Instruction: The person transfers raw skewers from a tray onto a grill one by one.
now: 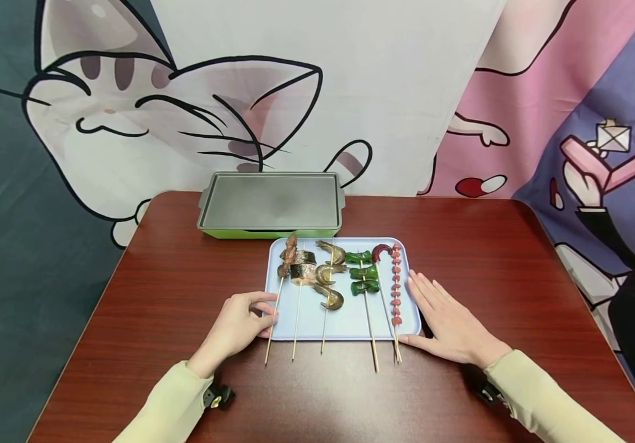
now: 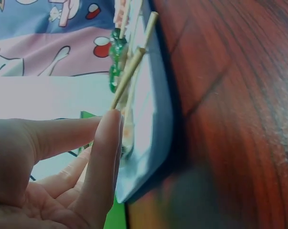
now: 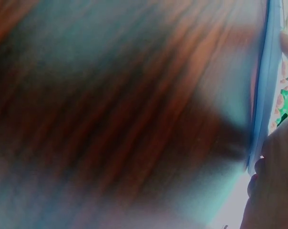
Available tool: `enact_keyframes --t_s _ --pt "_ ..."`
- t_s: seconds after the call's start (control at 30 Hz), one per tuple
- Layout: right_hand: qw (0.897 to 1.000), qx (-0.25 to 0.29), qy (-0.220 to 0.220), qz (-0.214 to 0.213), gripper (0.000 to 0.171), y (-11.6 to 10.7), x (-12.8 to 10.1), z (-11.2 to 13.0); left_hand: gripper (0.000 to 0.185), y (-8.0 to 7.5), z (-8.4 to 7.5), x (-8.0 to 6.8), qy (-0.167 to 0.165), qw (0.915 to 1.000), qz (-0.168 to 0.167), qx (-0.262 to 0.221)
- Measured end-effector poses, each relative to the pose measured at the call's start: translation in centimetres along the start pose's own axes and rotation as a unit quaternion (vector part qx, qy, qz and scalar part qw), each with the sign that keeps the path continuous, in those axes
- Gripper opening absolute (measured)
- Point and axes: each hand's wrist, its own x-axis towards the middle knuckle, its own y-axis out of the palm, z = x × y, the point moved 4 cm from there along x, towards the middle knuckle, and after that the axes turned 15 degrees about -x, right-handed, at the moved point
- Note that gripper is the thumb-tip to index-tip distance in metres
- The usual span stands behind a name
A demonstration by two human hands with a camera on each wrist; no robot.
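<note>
- We see a pale blue tray point(image 1: 345, 323) on the dark red desk point(image 1: 157, 295), with our two hands at either side of it.
- Our left hand point(image 1: 240, 326) sits at the tray's left edge, fingers loosely curled, fingertips touching the rim near the leftmost skewer point(image 1: 280, 289); we cannot tell whether it pinches the stick or only the rim.
- In the left wrist view the fingers point(image 2: 106, 157) lie straight along the tray's rim point(image 2: 156, 143), close to a wooden stick point(image 2: 132, 67).
- Our right hand point(image 1: 447, 323) lies flat on the desk, fingers straight and spread, held against the tray's right edge; it grips nothing.
- The right wrist view is badly blurred: only desk wood, the tray's edge point(image 3: 263, 95) and part of the hand show.
- On the tray lie six skewers side by side, sticks pointing toward us and overhanging the near rim: the dark meat one at far left, then a fish slice point(image 1: 303, 272), shrimp point(image 1: 328, 277), green peppers point(image 1: 363, 274), a curved red piece point(image 1: 381, 251) and a row of small red bits point(image 1: 396, 286).
- Beyond the tray, just behind it, stands a grey griddle pan point(image 1: 271, 202) on a green base.
- A cartoon cat cloth point(image 1: 129, 111) hangs behind the desk.
</note>
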Motion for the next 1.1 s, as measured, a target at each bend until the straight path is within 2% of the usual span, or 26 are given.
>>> enact_keyframes --t_s 0.1,0.23,0.33,0.47,0.63,0.77,0.93,1.1 --pt "1.0 0.0 0.0 -0.003 0.108 -0.1 -0.1 0.0 0.036 -0.2 -0.5 -0.1 0.008 1.0 -0.004 -0.005" --pt "1.0 -0.001 0.0 -0.005 0.108 -0.1 -0.1 0.0 0.031 -1.2 -1.5 0.3 0.029 0.9992 -0.025 -0.009" --pt "1.0 -0.002 0.0 -0.008 0.108 -0.2 -0.2 0.0 0.029 -2.6 -2.5 1.2 0.05 0.9972 -0.052 -0.022" --pt "1.0 -0.004 -0.002 -0.012 0.108 -0.2 -0.2 0.0 0.03 -5.2 -4.0 3.0 0.074 0.9926 -0.093 -0.029" --pt "1.0 -0.003 -0.001 -0.013 0.108 -0.1 -0.2 0.0 0.029 -8.8 -5.2 5.6 0.089 0.9848 -0.145 0.036" --pt "1.0 0.0 0.001 -0.007 0.109 -0.1 -0.1 0.0 0.029 -11.1 -5.1 7.2 0.074 0.9801 -0.165 0.082" --pt "1.0 0.004 0.001 -0.002 0.109 -0.1 -0.1 0.0 0.03 -13.0 -4.7 8.3 0.038 0.9697 -0.186 0.154" --pt "1.0 0.003 0.001 -0.002 0.109 -0.1 -0.1 0.0 0.03 -13.9 -4.7 9.0 0.033 0.9577 -0.188 0.216"
